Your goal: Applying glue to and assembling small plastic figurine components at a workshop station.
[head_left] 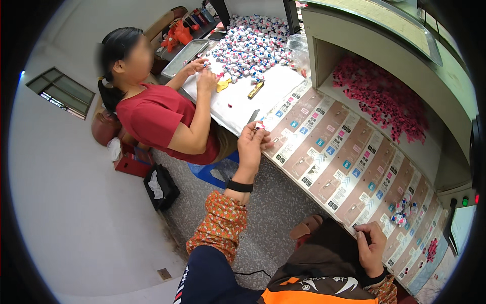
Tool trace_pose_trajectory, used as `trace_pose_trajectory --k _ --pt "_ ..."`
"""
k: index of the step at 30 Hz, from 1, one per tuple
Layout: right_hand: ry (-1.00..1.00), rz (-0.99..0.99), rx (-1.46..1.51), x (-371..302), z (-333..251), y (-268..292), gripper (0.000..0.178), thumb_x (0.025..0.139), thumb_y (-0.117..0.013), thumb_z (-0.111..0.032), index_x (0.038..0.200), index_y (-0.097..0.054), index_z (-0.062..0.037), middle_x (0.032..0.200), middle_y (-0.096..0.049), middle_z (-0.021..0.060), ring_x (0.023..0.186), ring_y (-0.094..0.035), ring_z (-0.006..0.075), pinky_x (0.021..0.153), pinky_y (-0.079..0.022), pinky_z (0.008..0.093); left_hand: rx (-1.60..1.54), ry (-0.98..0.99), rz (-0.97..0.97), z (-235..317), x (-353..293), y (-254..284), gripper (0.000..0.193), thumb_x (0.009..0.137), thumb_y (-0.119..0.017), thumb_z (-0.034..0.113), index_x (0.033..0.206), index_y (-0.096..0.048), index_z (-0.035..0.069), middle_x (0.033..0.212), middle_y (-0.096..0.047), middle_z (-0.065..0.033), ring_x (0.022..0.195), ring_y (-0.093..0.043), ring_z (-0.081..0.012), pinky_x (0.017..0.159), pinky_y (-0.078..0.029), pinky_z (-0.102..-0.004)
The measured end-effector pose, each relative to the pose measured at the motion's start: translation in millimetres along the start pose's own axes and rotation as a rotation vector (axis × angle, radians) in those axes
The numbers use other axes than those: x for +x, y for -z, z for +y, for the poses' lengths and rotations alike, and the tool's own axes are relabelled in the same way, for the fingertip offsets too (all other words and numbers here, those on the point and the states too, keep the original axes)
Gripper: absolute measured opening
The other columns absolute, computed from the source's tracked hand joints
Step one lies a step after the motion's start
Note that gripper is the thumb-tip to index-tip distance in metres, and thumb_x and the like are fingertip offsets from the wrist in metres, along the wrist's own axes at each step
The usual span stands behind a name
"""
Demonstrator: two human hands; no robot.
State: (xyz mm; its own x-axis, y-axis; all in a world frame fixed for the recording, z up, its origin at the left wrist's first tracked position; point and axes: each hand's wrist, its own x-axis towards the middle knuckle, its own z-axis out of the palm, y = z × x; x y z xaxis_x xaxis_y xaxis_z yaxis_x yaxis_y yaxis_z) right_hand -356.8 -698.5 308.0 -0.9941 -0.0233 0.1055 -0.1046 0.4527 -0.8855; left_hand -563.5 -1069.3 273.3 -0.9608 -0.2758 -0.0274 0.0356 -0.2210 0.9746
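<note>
My left hand (251,147) is raised over the near edge of the table, at the corner of the white sheet. Its thumb and fingers pinch a small white piece with pink on it (259,125), too small to name its kind. A dark grey blade-like strip (254,115) shows just beyond the fingertips; I cannot tell whether it touches them. At the table's front edge, lower right, my right hand (372,247) is closed, with a small dark piece (356,227) at its fingertips. Several small white, blue and pink pieces (401,213) lie in a cluster beyond it.
A co-worker in a red shirt (157,121) sits at the left, hands over the white sheet (283,83). A large heap of white-and-blue pieces (253,45) lies beyond, near a yellow-and-black cutter (255,89). Pink pieces (379,96) fill the shelf recess above the printed tabletop (324,147).
</note>
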Motion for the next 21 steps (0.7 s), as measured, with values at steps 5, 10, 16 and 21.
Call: trace_pose_trajectory --k 5,10,16,21 --pt "0.035 0.016 -0.039 1.1 -1.0 -1.8 0.009 0.084 -0.061 0.002 0.091 -0.065 0.0004 0.076 -0.057 0.0102 0.065 -0.054 0.0206 0.060 -0.041 0.0296 -0.193 0.136 -0.001 6.3 35.6 22.2 0.024 0.102 -0.054 0.009 0.124 -0.050 0.003 0.106 -0.067 -0.0145 0.085 -0.069 -0.0174 0.073 -0.063 -0.0283" --pt "0.051 0.043 -0.046 0.6 -9.7 -7.1 0.009 0.082 -0.060 0.004 0.089 -0.065 0.0009 0.078 -0.058 0.0098 0.068 -0.054 0.0179 0.062 -0.039 0.0283 -0.246 0.166 0.001 13.0 63.3 37.7 0.030 0.099 -0.056 0.004 0.128 -0.047 0.002 0.111 -0.067 -0.0186 0.087 -0.070 -0.0213 0.075 -0.064 -0.0313" --pt "0.055 0.050 -0.078 -0.3 -14.1 -10.0 0.009 0.081 -0.060 0.004 0.088 -0.064 0.0010 0.078 -0.058 0.0109 0.069 -0.055 0.0197 0.062 -0.041 0.0291 -0.179 0.173 0.019 13.2 87.1 50.5 0.036 0.097 -0.057 0.002 0.130 -0.044 0.001 0.111 -0.067 -0.0199 0.084 -0.070 -0.0212 0.073 -0.064 -0.0320" --pt "0.055 0.047 -0.064 1.8 -14.4 -10.4 0.008 0.081 -0.060 0.003 0.088 -0.064 0.0013 0.078 -0.058 0.0113 0.069 -0.055 0.0202 0.062 -0.041 0.0291 -0.156 0.157 0.041 6.9 91.5 58.4 0.037 0.097 -0.058 0.003 0.131 -0.044 0.001 0.110 -0.068 -0.0196 0.082 -0.071 -0.0200 0.071 -0.064 -0.0304"
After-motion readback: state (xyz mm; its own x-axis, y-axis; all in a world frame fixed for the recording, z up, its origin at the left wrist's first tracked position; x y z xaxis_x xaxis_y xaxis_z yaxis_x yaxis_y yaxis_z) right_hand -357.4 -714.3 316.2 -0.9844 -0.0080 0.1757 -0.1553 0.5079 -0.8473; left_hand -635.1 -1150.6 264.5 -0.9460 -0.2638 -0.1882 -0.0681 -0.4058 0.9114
